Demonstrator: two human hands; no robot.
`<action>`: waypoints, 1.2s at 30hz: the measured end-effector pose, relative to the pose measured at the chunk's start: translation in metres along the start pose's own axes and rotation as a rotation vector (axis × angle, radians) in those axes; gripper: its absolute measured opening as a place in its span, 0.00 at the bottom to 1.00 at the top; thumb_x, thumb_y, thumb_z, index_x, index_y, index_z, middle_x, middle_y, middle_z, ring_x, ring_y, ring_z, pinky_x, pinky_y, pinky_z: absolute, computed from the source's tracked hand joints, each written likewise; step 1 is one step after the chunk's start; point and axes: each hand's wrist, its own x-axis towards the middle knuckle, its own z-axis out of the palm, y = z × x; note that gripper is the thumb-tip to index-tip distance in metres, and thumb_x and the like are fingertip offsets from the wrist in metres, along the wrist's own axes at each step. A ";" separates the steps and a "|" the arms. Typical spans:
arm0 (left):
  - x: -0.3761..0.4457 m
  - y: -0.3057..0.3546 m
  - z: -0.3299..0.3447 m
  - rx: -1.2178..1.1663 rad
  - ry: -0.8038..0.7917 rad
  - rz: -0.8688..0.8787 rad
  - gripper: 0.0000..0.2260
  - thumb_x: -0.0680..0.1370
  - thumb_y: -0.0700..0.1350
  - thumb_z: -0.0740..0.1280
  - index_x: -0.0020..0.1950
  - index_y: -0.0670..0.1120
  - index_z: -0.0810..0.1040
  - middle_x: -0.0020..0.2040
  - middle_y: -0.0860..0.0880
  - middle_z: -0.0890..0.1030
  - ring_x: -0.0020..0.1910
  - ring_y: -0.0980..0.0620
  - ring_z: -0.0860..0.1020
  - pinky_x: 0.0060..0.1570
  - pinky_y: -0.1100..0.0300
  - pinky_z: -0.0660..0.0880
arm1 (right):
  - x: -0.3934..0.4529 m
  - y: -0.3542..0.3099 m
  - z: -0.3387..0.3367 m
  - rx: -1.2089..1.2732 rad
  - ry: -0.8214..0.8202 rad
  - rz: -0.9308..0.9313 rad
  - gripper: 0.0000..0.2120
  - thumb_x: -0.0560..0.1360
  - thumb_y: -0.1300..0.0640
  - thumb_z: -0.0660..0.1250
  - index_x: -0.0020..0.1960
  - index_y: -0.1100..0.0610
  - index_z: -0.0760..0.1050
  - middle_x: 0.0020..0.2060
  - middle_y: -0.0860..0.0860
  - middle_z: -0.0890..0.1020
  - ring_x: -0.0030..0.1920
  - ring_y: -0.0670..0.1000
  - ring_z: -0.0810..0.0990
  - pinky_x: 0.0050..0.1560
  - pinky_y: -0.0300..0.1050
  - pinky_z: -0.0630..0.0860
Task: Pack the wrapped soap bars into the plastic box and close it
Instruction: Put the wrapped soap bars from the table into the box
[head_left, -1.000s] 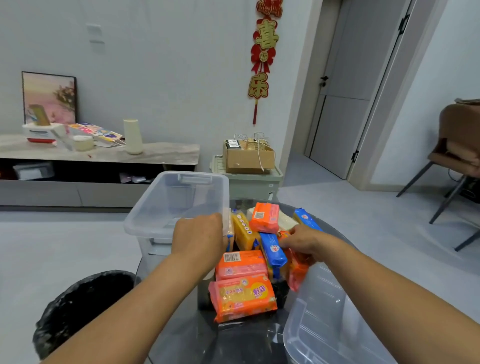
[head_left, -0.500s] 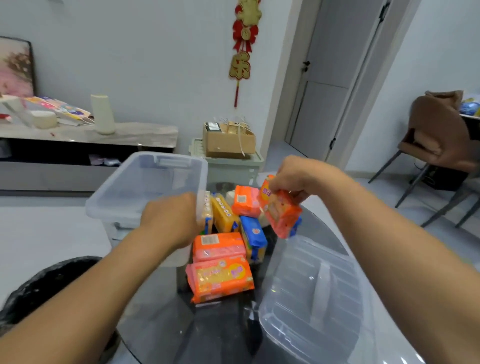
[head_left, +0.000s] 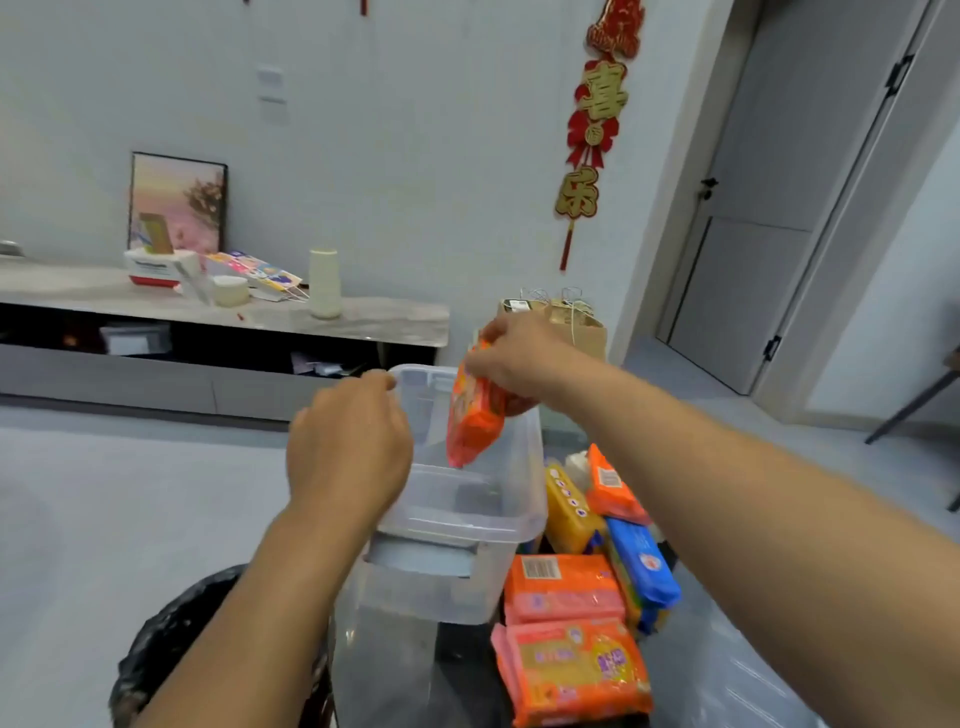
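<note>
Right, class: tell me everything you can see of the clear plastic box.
The plastic box is clear, slightly frosted, with a rolled rim and a recessed handle on its near end. Its lid is off and no soap bars show inside. It sits upright on the dark table, left of the soap pile. The left hand grips its left rim. The right hand dangles an orange soap bar over the opening.

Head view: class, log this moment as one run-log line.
left hand steadies plastic box | right hand holds orange soap bar over box
</note>
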 end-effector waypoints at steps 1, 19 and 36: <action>0.008 -0.011 0.003 -0.011 -0.081 -0.058 0.14 0.78 0.46 0.56 0.59 0.50 0.76 0.56 0.43 0.81 0.54 0.38 0.77 0.48 0.49 0.73 | 0.005 -0.001 0.014 -0.010 -0.056 0.036 0.11 0.72 0.57 0.71 0.52 0.61 0.80 0.40 0.59 0.84 0.38 0.61 0.87 0.34 0.56 0.86; 0.012 -0.018 0.001 -0.252 -0.489 -0.178 0.23 0.79 0.37 0.58 0.75 0.46 0.62 0.72 0.45 0.68 0.66 0.44 0.70 0.58 0.53 0.70 | 0.044 0.024 0.117 0.215 -0.591 0.378 0.23 0.80 0.71 0.63 0.72 0.58 0.67 0.55 0.61 0.79 0.53 0.58 0.80 0.61 0.56 0.80; 0.017 -0.023 0.019 -0.205 -0.528 -0.116 0.29 0.79 0.36 0.57 0.79 0.47 0.52 0.80 0.51 0.52 0.75 0.44 0.60 0.69 0.48 0.63 | 0.007 0.135 -0.019 -0.456 -0.100 0.673 0.26 0.74 0.40 0.72 0.59 0.58 0.73 0.50 0.57 0.79 0.41 0.56 0.77 0.36 0.49 0.74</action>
